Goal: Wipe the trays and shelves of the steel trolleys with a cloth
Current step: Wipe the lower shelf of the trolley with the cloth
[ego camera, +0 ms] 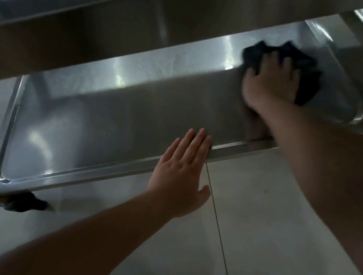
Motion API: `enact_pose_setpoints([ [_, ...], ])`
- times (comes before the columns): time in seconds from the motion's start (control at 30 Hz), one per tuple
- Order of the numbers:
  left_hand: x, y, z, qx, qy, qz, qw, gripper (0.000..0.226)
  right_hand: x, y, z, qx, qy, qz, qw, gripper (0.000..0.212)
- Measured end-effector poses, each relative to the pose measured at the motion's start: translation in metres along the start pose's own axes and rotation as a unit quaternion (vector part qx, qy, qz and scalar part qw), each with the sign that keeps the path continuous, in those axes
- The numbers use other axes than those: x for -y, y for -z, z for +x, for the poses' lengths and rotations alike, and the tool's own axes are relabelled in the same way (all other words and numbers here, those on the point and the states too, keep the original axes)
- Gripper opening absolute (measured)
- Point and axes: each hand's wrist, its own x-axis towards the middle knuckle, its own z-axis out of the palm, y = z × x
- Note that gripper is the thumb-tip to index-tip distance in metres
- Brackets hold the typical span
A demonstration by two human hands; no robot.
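While the left hand (179, 176) lay flat, fingers straight, steadying the lower steel trolley shelf's (114, 114) near rim, the right hand (272, 83) clutched the dark crumpled cloth (309, 68) at two o'clock, scrubbing that far corner.

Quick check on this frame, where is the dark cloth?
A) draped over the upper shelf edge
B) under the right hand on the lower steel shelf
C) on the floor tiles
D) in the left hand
B: the right hand grips the dark cloth against the lower steel shelf near its far right end, while the left hand lies flat with straight fingers on the shelf's front rim, holding nothing.
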Motion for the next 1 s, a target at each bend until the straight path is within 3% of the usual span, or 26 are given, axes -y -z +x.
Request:
enact_pose_setpoints([
  [0.13,0.003,0.005,0.002,0.029,-0.006,0.013,0.999,0.109,0.099,-0.028,-0.048,0.091,0.24,-0.016,0.966,0.07],
  [0.23,0.006,0.011,0.002,0.045,-0.015,0.001,0.999,0.107,0.112,-0.028,-0.05,0.138,0.3,-0.034,0.943,0.067],
  [0.33,0.016,0.01,-0.01,0.03,-0.023,-0.011,0.999,0.102,0.082,-0.023,-0.045,0.097,0.274,-0.027,0.957,0.067],
  [0.57,0.097,0.0,-0.086,-0.016,0.03,0.007,0.999,0.101,-0.059,0.009,-0.015,-0.027,-0.001,-0.034,0.999,0.07],
  [0.73,0.131,-0.004,-0.112,0.012,0.043,0.048,0.998,0.11,-0.034,0.0,-0.029,-0.002,-0.136,-0.002,0.991,0.076],
  [0.83,0.132,-0.006,-0.111,0.013,0.038,0.044,0.998,0.112,0.034,-0.017,-0.043,0.016,-0.088,0.002,0.996,0.075],
  [1.0,0.132,-0.006,-0.112,0.02,0.039,0.037,0.998,0.114,0.159,-0.052,-0.099,0.075,0.146,-0.023,0.986,0.073],
])
